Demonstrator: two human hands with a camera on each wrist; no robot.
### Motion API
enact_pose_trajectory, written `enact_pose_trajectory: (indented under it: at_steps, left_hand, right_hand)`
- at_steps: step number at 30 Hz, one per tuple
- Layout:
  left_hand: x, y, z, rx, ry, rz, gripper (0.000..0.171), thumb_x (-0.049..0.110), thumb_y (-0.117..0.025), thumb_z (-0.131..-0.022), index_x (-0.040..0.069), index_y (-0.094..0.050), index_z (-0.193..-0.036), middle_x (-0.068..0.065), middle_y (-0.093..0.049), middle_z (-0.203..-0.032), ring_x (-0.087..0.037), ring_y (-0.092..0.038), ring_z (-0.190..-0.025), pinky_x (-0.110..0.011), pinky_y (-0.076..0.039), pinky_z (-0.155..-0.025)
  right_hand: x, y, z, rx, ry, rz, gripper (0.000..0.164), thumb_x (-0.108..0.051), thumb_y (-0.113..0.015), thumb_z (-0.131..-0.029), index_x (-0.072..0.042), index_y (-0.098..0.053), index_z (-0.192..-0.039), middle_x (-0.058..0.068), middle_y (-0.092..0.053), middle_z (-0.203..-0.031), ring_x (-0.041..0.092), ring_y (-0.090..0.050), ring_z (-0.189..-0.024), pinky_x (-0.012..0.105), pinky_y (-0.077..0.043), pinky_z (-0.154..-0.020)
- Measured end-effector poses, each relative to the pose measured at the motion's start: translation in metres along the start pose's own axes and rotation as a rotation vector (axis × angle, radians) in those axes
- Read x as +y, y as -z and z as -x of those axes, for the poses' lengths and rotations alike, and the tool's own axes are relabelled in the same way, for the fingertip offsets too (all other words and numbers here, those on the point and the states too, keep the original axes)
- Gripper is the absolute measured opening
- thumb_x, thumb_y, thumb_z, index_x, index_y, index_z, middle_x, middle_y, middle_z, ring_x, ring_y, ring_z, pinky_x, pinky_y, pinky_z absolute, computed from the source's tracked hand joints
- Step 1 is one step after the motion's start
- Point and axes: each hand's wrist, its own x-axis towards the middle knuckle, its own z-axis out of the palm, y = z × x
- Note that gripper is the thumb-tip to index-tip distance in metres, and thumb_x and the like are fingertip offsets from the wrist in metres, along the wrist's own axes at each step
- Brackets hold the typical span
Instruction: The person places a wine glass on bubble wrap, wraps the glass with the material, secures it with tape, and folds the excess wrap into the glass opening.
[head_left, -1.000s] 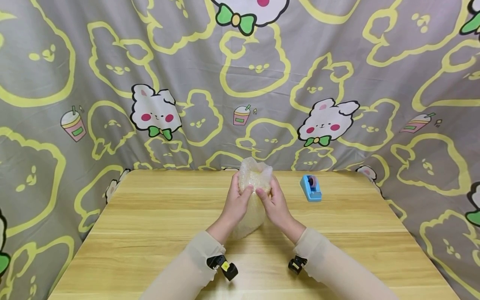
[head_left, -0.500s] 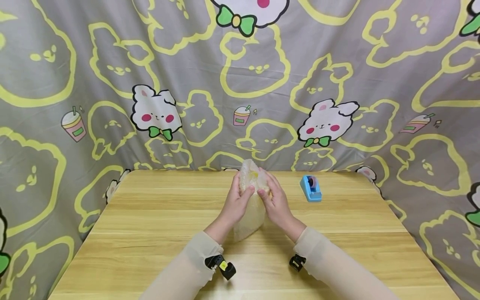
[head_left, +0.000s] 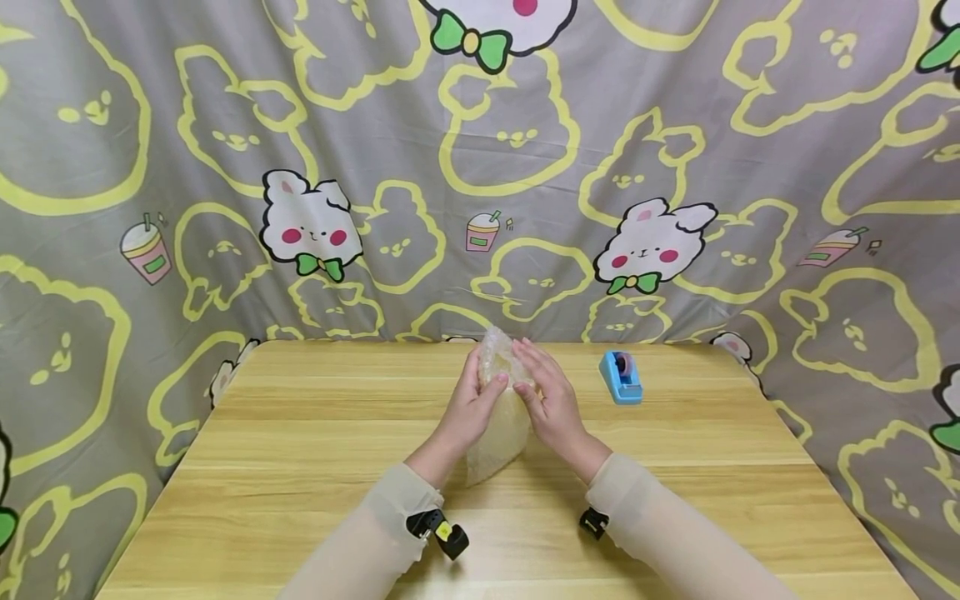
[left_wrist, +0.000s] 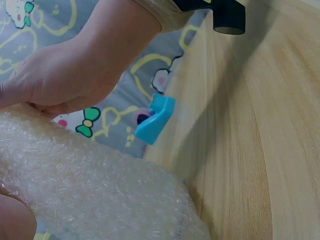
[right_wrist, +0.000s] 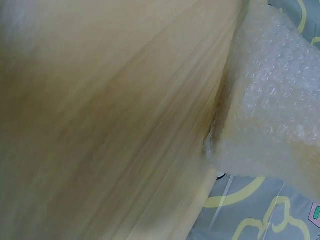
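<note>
A roll of clear bubble wrap (head_left: 501,433) stands tilted over the middle of the table, held between both hands. Something faintly yellowish shows through it; what lies inside cannot be made out. My left hand (head_left: 467,408) grips its left side, thumb on the near face. On the other side my right hand (head_left: 558,404) holds the upper part, its thumb in front and its fingers stretched over the far end. The left wrist view has the bubble wrap (left_wrist: 110,185) close up, with the right hand (left_wrist: 70,75) beyond it. In the right wrist view only the bubble wrap (right_wrist: 280,95) appears, no hand.
A blue tape dispenser (head_left: 622,379) with a pinkish roll stands at the back right of the wooden table (head_left: 315,433). A grey patterned curtain (head_left: 420,125) hangs behind and around the table. Black camera mounts (head_left: 450,537) sit at both wrists.
My right fingers have moved up and inward over the far end of the bubble wrap. Its upper opening has been pressed narrower from the right. The left hand stays nearly in place.
</note>
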Motion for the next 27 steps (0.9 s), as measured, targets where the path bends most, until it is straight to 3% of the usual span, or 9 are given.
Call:
enact_pose_trajectory:
  at_steps: [5,17,22,27]
  left_hand:
    - [0.000,0.001,0.000,-0.007,-0.005,0.008,0.057,0.012,-0.046,-0.107,0.011,-0.019,-0.157,-0.014,-0.035,-0.156,-0.027,-0.041,-0.139,-0.039,-0.040,-0.112]
    - [0.001,0.002,-0.001,-0.020,0.008,0.007,0.057,0.012,-0.047,-0.106,0.008,-0.020,-0.157,-0.020,-0.033,-0.156,-0.032,-0.041,-0.138,-0.039,-0.041,-0.110]
    - [0.003,0.010,0.001,-0.071,0.020,-0.082,0.063,0.018,-0.050,-0.105,0.012,-0.018,-0.158,-0.014,-0.025,-0.161,-0.029,-0.030,-0.145,-0.046,-0.031,-0.117]
    - [0.002,0.021,0.001,-0.116,-0.018,-0.183,0.073,0.019,-0.058,-0.101,0.010,-0.015,-0.159,-0.016,-0.022,-0.162,-0.031,-0.027,-0.147,-0.049,-0.028,-0.118]
  right_hand:
    - [0.001,-0.002,0.000,0.029,0.048,0.011,0.062,-0.048,-0.040,-0.104,0.001,-0.060,-0.134,0.017,-0.060,-0.136,0.035,-0.051,-0.131,0.035,-0.034,-0.116]
    - [0.002,-0.001,0.000,0.062,0.077,0.006,0.055,-0.046,-0.043,-0.104,-0.003,-0.065,-0.131,0.016,-0.066,-0.128,0.034,-0.056,-0.127,0.037,-0.040,-0.112]
    - [0.003,0.002,0.001,0.028,0.088,0.002,0.054,-0.044,-0.042,-0.104,-0.003,-0.064,-0.132,0.016,-0.065,-0.130,0.035,-0.055,-0.127,0.037,-0.039,-0.113]
    - [0.004,0.004,-0.001,-0.015,0.087,-0.015,0.057,-0.045,-0.041,-0.105,-0.001,-0.061,-0.134,0.016,-0.062,-0.134,0.035,-0.053,-0.130,0.040,-0.038,-0.113]
